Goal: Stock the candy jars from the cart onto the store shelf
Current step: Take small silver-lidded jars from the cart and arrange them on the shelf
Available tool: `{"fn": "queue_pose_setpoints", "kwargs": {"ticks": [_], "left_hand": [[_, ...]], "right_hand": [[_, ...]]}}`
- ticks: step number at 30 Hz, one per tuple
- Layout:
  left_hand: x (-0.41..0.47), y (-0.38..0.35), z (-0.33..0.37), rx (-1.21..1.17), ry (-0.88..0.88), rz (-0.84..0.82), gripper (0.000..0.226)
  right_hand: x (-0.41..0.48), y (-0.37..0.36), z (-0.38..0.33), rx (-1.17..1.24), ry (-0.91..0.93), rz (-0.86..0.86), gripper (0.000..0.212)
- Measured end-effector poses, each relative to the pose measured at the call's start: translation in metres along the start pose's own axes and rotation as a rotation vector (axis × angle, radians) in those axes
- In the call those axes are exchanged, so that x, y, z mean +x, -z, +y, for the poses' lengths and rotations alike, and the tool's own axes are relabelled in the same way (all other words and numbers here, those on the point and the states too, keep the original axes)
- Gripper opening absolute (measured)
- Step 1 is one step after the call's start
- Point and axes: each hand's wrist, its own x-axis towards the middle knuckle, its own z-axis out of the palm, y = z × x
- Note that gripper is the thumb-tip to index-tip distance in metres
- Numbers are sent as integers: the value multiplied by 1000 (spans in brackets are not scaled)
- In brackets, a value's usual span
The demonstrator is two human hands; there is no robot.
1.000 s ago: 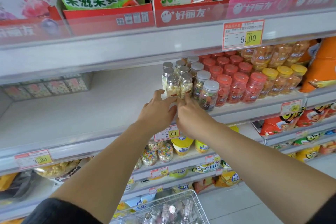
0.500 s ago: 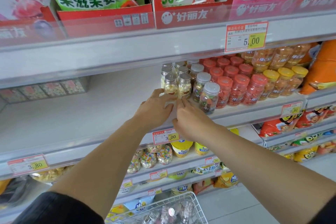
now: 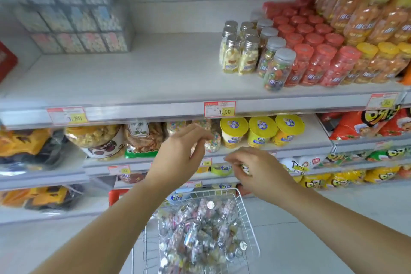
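Shelf (image 3: pixel 144 78) half bare; left hand (image 3: pixel 178 153) and right hand (image 3: pixel 258 171) both empty, loosely curled; candy jars (image 3: pixel 200 229) lie jumbled in cart (image 3: pixel 250 229) straight below them, right hand slightly nearer

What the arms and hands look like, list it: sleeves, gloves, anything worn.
Both forearms are bare as far as the frame reaches; no sleeve edge shows. The left hand and right hand wear no gloves. No watch, bracelet or ring shows on wrists or fingers, though motion blur could hide something thin.
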Motion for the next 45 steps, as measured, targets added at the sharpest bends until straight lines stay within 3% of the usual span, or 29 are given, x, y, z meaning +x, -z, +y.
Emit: {"fn": "queue_pose_setpoints", "kwargs": {"ticks": [4, 10, 13, 19, 22, 26, 31, 36, 40, 45], "left_hand": [[-81, -29, -31, -5, 239, -74, 21], [-185, -85, -72, 16, 603, -183, 23], [-224, -114, -91, 44, 668, -308, 20], [-284, -177, -143, 99, 775, -572, 30], [-307, -210, -165, 124, 758, -769, 39], [-318, -259, -178, 224, 425, -993, 51], [-322, -307, -189, 402, 135, -1209, 35], [-312, -316, -186, 473, 95, -1255, 26], [-310, -301, -186, 446, 173, -1245, 31], [-288, -251, -163, 299, 335, -1013, 24]], "right_hand": [[-33, -58, 35, -25, -143, -298, 26], [-81, -154, 100, -98, -291, -570, 25], [-94, -191, 127, -252, -226, -674, 19], [-88, -276, 177, -704, 136, -848, 43], [-79, -305, 193, -858, 128, -909, 48], [-75, -341, 212, -1070, 86, -1016, 48], [-75, -359, 226, -1184, 86, -1034, 58], [-73, -368, 228, -1095, 20, -943, 41], [-72, -350, 218, -1069, 51, -944, 34], [-81, -286, 189, -762, 57, -838, 40]]}}
